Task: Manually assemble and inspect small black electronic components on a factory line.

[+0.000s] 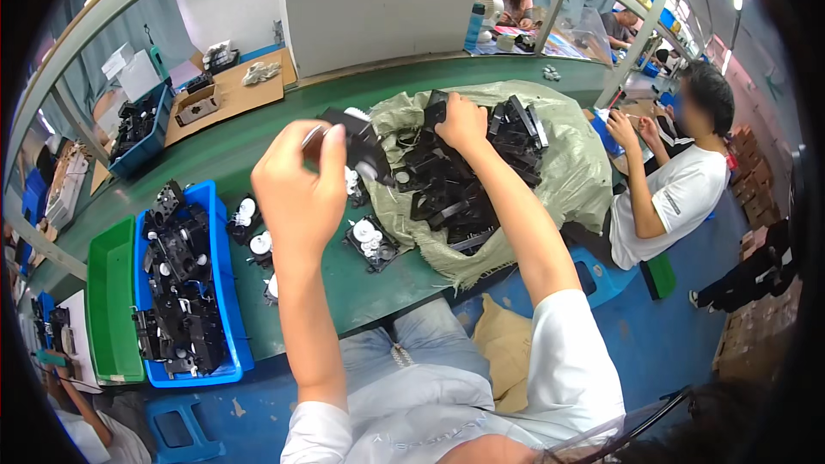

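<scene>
My left hand point(298, 176) is raised above the green bench, its fingers closed on a black plastic gear assembly point(359, 142) with white gears. Over an open woven sack point(571, 142), my right hand point(462, 123) pinches a black plastic part point(435, 110). Many similar black parts point(460, 193) lie heaped in the sack. Between the sack and my left forearm sits a gear assembly with white gears point(369, 241). Several more gear assemblies point(260, 245) stand on the bench to the left of that forearm, partly hidden by it.
A blue bin point(243, 352) full of black assemblies stands at the left beside a green bin point(112, 309). Behind are cardboard point(232, 99) and another blue bin point(142, 146). A co-worker in a white shirt point(679, 198) sits at the right, near a blue stool point(610, 279).
</scene>
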